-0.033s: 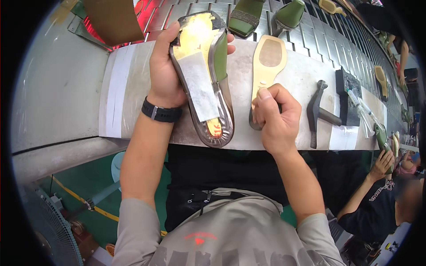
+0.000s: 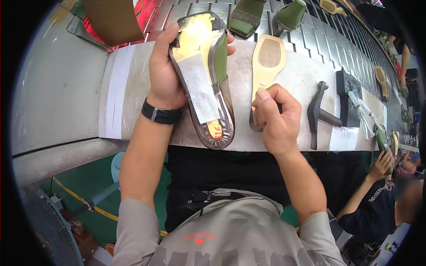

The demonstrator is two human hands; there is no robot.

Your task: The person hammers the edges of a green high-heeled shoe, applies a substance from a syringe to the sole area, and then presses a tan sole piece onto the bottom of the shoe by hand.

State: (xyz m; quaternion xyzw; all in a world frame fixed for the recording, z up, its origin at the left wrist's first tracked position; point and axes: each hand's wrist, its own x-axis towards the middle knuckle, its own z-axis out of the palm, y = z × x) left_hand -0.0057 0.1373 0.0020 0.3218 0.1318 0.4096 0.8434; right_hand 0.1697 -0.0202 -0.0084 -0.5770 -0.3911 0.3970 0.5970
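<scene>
My left hand (image 2: 165, 73) grips an upturned shoe (image 2: 220, 93) along its side, fingertips curling round the far edge. The shoe's yellow underside faces up, with a pale fabric strip (image 2: 198, 88) lying along its middle. Green and grey upper material shows at the shoe's right side. My right hand (image 2: 278, 114) is closed, thumb pressed on the bent fingers; what it holds, if anything, is hidden. Just beyond and partly under it lies a beige insole (image 2: 266, 62) with a tan front patch and a dark heel end. I cannot tell whether the right hand touches the insole.
On the bench (image 2: 242, 128), a hammer (image 2: 316, 113) lies to the right beside a black block (image 2: 349, 95) and a syringe-like tube (image 2: 361, 106). Green shoes (image 2: 290, 17) stand on the metal slat conveyor (image 2: 199, 9) beyond. Another person's hand (image 2: 382, 163) is at far right.
</scene>
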